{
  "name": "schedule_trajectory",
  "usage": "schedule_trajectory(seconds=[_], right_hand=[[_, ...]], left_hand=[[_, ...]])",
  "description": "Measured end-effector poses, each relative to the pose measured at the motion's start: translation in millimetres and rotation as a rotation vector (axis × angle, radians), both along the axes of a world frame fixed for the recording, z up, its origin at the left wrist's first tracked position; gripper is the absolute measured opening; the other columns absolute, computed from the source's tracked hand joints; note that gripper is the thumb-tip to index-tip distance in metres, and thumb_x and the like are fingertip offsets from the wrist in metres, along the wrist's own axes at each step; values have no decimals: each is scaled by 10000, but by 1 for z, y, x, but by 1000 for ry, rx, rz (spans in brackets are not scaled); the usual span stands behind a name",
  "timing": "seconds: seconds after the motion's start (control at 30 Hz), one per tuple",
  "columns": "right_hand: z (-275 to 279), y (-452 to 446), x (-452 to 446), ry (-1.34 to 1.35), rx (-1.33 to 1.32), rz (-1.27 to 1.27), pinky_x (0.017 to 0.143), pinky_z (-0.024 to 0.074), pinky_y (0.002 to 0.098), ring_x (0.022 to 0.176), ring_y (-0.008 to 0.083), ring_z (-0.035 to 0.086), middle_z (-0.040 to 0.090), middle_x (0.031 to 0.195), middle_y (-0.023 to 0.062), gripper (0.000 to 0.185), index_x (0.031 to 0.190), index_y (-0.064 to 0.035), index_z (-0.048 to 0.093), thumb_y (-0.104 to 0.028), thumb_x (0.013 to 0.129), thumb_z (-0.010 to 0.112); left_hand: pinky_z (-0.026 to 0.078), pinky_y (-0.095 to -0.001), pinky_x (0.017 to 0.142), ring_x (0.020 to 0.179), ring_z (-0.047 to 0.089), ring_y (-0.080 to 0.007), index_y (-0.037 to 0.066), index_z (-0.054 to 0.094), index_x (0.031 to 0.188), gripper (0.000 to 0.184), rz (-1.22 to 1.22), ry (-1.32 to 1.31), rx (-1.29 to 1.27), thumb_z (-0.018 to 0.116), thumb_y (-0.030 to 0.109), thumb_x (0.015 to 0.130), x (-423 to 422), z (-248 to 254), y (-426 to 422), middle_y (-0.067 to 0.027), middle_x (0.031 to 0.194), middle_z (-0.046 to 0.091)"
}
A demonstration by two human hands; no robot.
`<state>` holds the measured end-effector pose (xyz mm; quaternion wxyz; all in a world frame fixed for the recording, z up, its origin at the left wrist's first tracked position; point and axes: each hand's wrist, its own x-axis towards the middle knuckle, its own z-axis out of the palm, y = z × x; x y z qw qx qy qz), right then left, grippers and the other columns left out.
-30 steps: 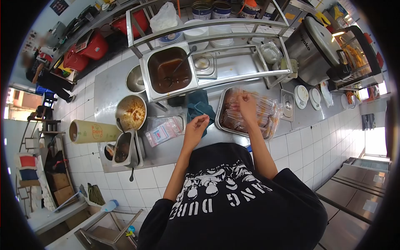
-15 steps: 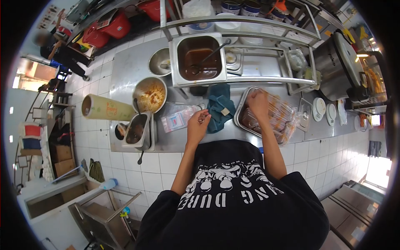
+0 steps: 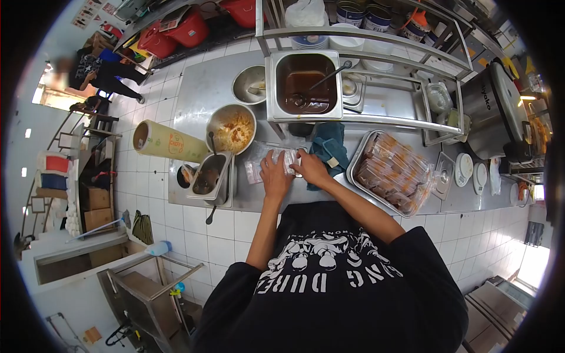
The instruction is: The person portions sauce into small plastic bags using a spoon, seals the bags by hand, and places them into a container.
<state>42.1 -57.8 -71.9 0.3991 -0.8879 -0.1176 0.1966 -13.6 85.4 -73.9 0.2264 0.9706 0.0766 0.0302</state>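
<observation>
My left hand (image 3: 275,177) is over a flat pile of clear plastic bags (image 3: 253,170), its fingers bent down on a bag. Close beside it, my right hand (image 3: 312,169) pinches the right edge of that plastic bag (image 3: 289,159) between thumb and fingers. The bag stretches between both hands; part of it is hidden under the fingers. A dark teal cloth (image 3: 329,145) lies just right of my right hand. Further right stands a metal tray (image 3: 351,170) heaped with clear plastic packets of brown, saucy food (image 3: 391,170).
A steel bowl of orange-brown crumbly food (image 3: 232,129), a sauce container with ladle (image 3: 212,176) and a tall green cylinder (image 3: 168,141) stand left. A deep pan of brown sauce (image 3: 306,88) sits ahead by the metal rack (image 3: 376,120). Another person (image 3: 112,73) stands far left.
My right hand has left the food packets in the tray and moved left to the plastic bags. My left hand has come down onto the bags. The view has shifted slightly.
</observation>
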Motion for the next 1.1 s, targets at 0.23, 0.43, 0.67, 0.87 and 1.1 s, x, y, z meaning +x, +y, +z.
schedule_trajectory(seconds=[0.23,0.43,0.67,0.87,1.1], right_hand=[[-27,-4,9,-24,95,-65,718,511,482,819,396,650,657,855,216,266,940,1,579,-215,826,685],[6,-29,4,373,659,-204,568,499,283,637,137,605,626,771,52,271,836,-28,590,-275,936,635],[35,-52,-7,416,743,-291,588,504,244,725,105,615,626,819,27,319,929,-53,582,-361,1005,549],[40,-61,-17,201,540,-294,583,495,248,732,108,613,645,833,40,272,942,-33,567,-295,957,641],[38,-69,-20,195,489,-243,601,505,248,754,102,622,661,831,46,260,954,-17,600,-258,918,693]], left_hand=[[385,-538,987,1275,379,-410,102,556,1307,690,31,-111,-60,825,122,672,-8,8,3,-157,1410,401],[492,-375,911,1062,606,-274,22,644,1150,359,35,-93,-720,750,117,820,3,26,-23,-140,1154,620],[550,-292,813,919,686,-184,-55,648,1115,250,-11,40,-1103,652,121,938,7,36,-46,-129,1010,707],[560,-280,783,901,686,-166,-42,649,1119,244,-55,189,-1201,630,139,957,9,33,-43,-102,982,708],[602,-286,728,888,668,-151,-1,649,1076,199,57,343,-1385,652,148,943,3,42,-50,-82,1022,675]])
